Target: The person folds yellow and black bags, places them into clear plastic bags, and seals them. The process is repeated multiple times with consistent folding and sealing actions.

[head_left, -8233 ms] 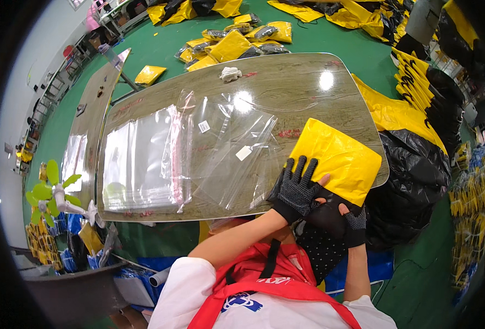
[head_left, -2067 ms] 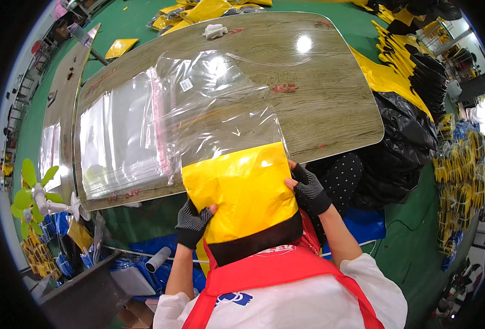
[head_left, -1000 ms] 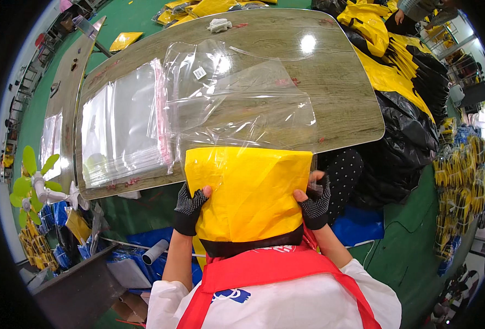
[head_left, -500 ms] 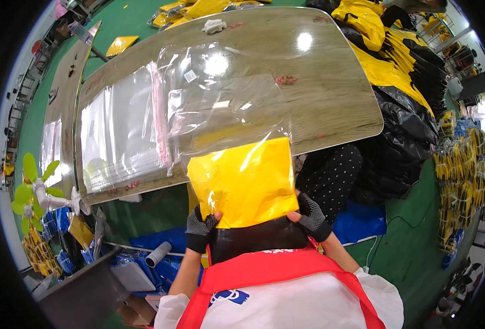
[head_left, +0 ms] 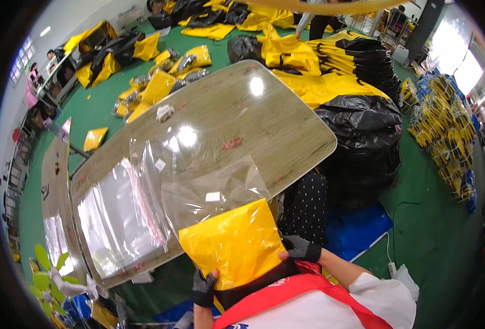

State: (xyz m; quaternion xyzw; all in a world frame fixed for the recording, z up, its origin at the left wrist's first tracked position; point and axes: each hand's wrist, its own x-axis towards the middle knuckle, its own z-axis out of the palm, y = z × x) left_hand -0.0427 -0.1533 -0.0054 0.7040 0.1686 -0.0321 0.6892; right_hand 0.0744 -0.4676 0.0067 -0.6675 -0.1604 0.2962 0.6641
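Observation:
Between my two hands is a flat yellow folded sheet (head_left: 234, 241), partly inside a clear plastic bag (head_left: 237, 178). The empty end of the bag lies forward over the table, with a white label (head_left: 213, 196) showing there. My left hand (head_left: 204, 285), in a dark fingerless glove, grips the near left corner with the thumb on top. At the near right corner, my right hand (head_left: 301, 248), gloved alike, pinches the edge. The fingers underneath are hidden. Black material shows along the near edge, against my red apron (head_left: 286, 299).
A wood-patterned table (head_left: 292, 131) bears a stack of clear bags (head_left: 111, 219) and a crumpled white cloth (head_left: 165, 113). Beyond it lie wrapped yellow packs (head_left: 160, 88). Black and yellow sheets (head_left: 357, 126) are heaped at right, beside tied bundles (head_left: 445, 137). A green fan (head_left: 48, 274) stands at lower left.
The view has swung up and toward the right, showing more of the room. The yellow sheet now sits tilted, its right side farther away. Both hands keep their hold.

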